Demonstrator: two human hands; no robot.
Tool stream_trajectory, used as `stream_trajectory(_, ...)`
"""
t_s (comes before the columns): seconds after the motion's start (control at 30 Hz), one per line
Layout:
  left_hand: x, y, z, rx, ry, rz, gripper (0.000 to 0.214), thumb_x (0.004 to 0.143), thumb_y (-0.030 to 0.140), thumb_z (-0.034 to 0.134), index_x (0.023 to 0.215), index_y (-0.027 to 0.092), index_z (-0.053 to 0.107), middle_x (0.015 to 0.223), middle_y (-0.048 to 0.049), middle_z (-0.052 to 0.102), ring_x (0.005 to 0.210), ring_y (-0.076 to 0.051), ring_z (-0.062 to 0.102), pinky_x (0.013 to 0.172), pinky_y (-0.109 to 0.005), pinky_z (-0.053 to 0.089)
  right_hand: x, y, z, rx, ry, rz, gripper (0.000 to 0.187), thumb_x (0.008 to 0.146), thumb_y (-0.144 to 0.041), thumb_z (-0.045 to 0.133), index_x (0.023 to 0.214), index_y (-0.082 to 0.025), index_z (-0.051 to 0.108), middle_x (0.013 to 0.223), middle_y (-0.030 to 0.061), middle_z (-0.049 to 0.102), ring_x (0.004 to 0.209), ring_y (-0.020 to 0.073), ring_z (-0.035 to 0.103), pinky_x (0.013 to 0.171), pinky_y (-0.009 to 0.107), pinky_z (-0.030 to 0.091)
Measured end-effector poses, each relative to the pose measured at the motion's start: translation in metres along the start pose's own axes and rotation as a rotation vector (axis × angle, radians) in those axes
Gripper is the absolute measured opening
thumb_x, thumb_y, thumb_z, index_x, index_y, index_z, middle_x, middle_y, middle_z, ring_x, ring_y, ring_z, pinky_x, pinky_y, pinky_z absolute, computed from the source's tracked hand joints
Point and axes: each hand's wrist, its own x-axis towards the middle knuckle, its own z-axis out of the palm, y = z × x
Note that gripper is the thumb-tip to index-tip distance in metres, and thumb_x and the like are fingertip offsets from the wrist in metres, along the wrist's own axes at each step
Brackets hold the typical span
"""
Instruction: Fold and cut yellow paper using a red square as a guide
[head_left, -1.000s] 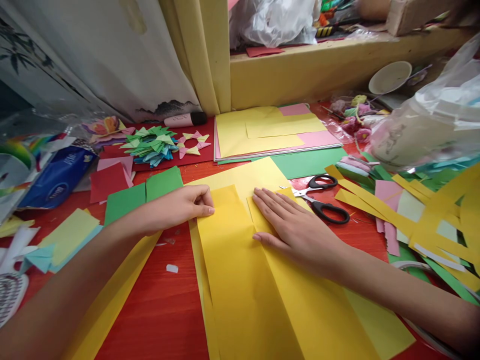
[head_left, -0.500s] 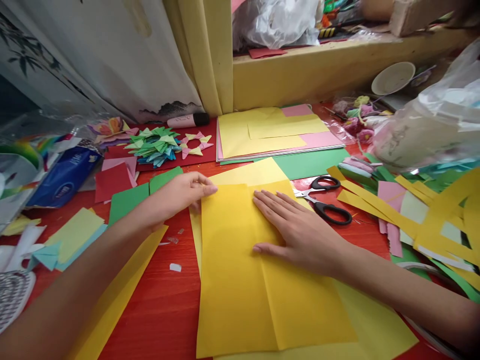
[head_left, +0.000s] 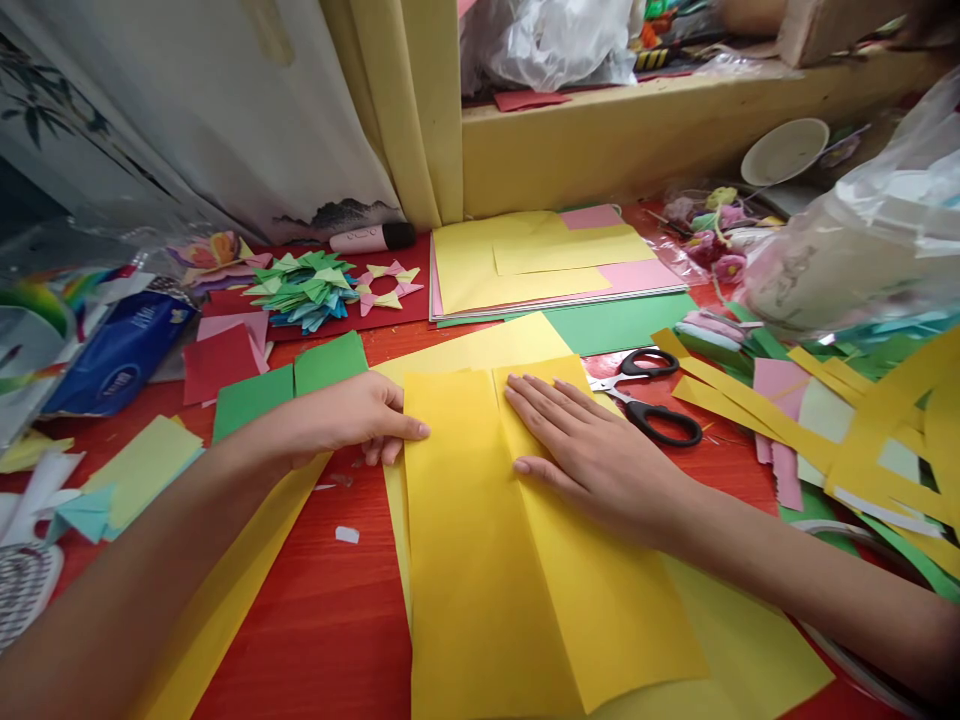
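Observation:
A golden-yellow paper sheet (head_left: 480, 560) lies on the red table (head_left: 330, 620), creased down its middle, over a paler yellow sheet (head_left: 487, 345). My right hand (head_left: 592, 455) lies flat on the right half of the golden sheet, fingers stretched out and pointing to the fold. My left hand (head_left: 356, 415) is at the sheet's left edge near its top, fingers bent, thumb and fingertips pinching the edge of the left flap. Black-handled scissors (head_left: 649, 400) lie just right of my right hand.
A stack of yellow, pink and green sheets (head_left: 555, 265) lies behind. Folded green, blue and pink paper stars (head_left: 322, 285) and a marker (head_left: 371, 238) sit at the back left. Cut yellow and green strips (head_left: 862, 440) pile at the right, beside a plastic bag (head_left: 862, 250). Paper squares (head_left: 285, 385) and a tissue pack (head_left: 112, 355) lie left.
My left hand has worked along the left flap's edge: the flap lay flatter half a second ago and is folded in toward the middle crease again. My right hand has stayed flat in place.

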Motion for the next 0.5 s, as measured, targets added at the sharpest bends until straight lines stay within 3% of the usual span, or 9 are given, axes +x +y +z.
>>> stream_trajectory(0.23, -0.0018, 0.0017, -0.0008, 0.059, -0.039, 0.016, 0.032, 0.069, 0.037, 0.058, 0.044, 0.017, 0.055, 0.051, -0.002, 0.062, 0.05, -0.012, 0.054, 0.051, -0.022, 0.039, 0.0, -0.0003, 0.003, -0.045, 0.005, 0.011, 0.055, 0.093, -0.039, 0.02, 0.137, -0.007, 0.025, 0.143, 0.0082, 0.023, 0.132, 0.019, 0.019, 0.109, 0.038, 0.019)
stream_trajectory(0.5, -0.0026, 0.0009, -0.0029, 0.133, -0.03, 0.036, 0.037, 0.07, 0.039, 0.056, 0.041, 0.016, 0.055, 0.044, -0.0008, 0.056, 0.044, -0.008, 0.043, 0.046, -0.02, 0.031, 0.0006, 0.0, 0.0031, -0.058, -0.009, 0.017, 0.057, 0.092, -0.042, 0.017, 0.138, -0.008, 0.024, 0.144, 0.0071, 0.021, 0.133, 0.0182, 0.017, 0.109, 0.038, 0.019)
